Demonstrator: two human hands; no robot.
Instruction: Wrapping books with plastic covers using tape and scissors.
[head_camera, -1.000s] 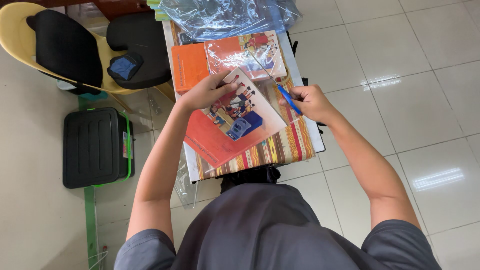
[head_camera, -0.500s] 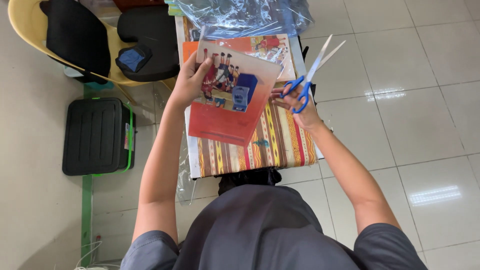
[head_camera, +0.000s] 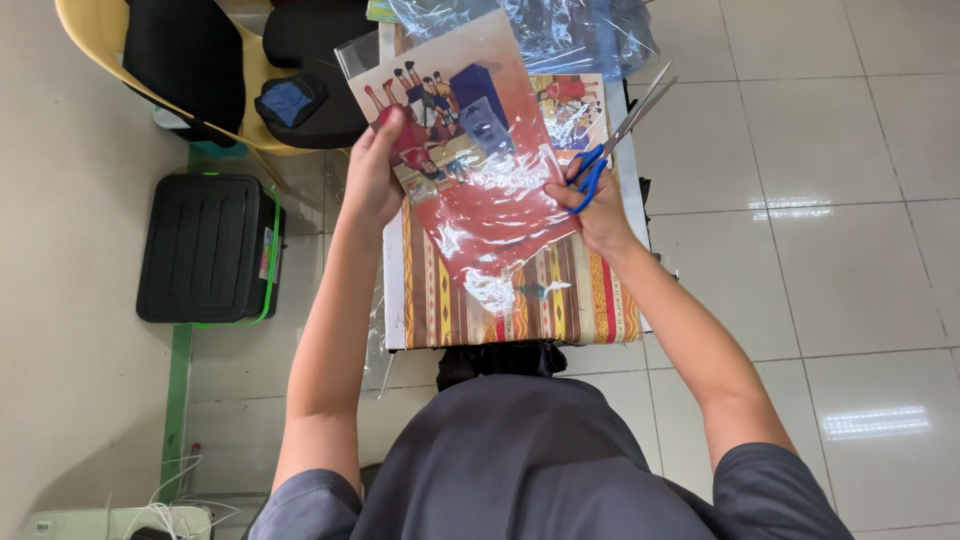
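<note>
A person in a grey shirt sits at a small table (head_camera: 610, 150) draped with a striped woven cloth (head_camera: 520, 300), lifting a plastic-wrapped book (head_camera: 470, 170) clear of the surface. One second ago the book lay flat on the table under both hands; half a second ago it was tipped up; now it is held higher and nearer the camera, tilted, its glossy clear wrap catching the light. A second, similar book (head_camera: 575, 105) shows flat on the table behind it, and a heap of clear plastic sheeting (head_camera: 560, 30) lies at the table's far end.

The left hand (head_camera: 372, 175) grips the book's left edge, fingers clamped over the front of the cover. The right hand (head_camera: 597, 210) is at the book's right edge and holds blue-handled scissors (head_camera: 615, 140), fingers closed through the loops; the blades, which lay low over the table a second ago, now point up and away to the right, nearly together and clear of the plastic. Judging by this, cutting has paused while the wrapped cover is turned or inspected.

To the left, a yellow chair (head_camera: 85, 40) carries black cushions, and a black crate (head_camera: 205, 250) sits on the tiled floor (head_camera: 830, 250).
</note>
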